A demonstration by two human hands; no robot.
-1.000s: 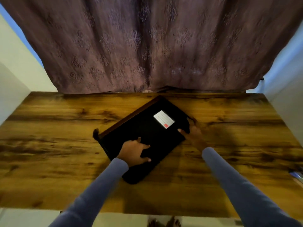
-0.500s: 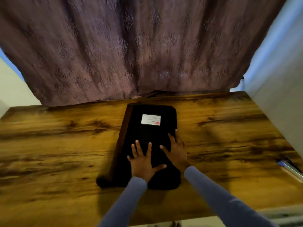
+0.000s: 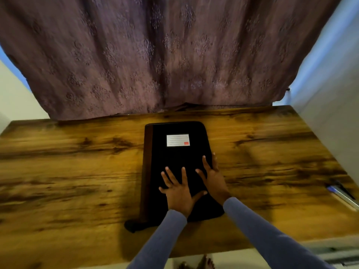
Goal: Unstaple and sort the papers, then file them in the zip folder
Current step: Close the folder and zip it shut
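Where the wooden table [image 3: 68, 171] runs out to the left, its surface blurs and the grain smears, so no small thing there can be made out. The black folder [image 3: 174, 158] lies flat at the table's middle, long side running away from the person, with a brown spine [image 3: 146, 167] down its left edge and a dark tab [image 3: 134, 226] sticking out at the near left corner; whether that is a zip pull cannot be told. On the cover's far half sits a white label [image 3: 178, 140] with ruled lines and a small red patch at its lower right corner; any writing on it is too small to read. The left hand [image 3: 179, 193] lies flat on the cover's near half, fingers straight and spread, holding nothing. Just right of it the right hand [image 3: 213, 177] also rests flat, fingers straight, its outer fingers at the folder's right edge; whether they curl over that edge is hidden. Blue sleeves [image 3: 272, 233] cover both arms and hide the folder's near right part. At the table's right edge a thin blue and silvery thing [image 3: 340, 193] lies partly cut off, too blurred to name. A purple patterned curtain [image 3: 165, 55] hangs behind the table. Bare toes [image 3: 204, 263] show below the near edge.
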